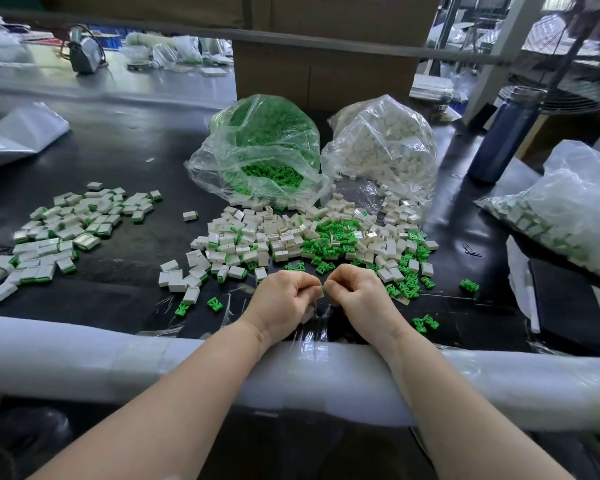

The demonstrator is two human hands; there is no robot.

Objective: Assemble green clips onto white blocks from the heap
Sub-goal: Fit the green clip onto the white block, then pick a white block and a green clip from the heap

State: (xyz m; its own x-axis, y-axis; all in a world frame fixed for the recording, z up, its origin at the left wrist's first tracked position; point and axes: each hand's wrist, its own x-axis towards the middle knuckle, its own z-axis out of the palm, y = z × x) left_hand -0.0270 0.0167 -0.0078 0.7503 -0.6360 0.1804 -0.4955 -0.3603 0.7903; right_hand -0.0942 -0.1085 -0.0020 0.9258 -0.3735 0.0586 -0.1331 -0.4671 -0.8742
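Both hands meet just in front of mixed heap on desk. Left hand fingers curled round white block; right hand fingers pinch green clip against block's top.

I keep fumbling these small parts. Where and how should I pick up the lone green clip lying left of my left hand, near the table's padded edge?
Take the green clip by its two long sides, coming straight down from above. It lies flat on the black table with open space all round, so thumb and forefinger can likely close across its narrow width unobstructed.
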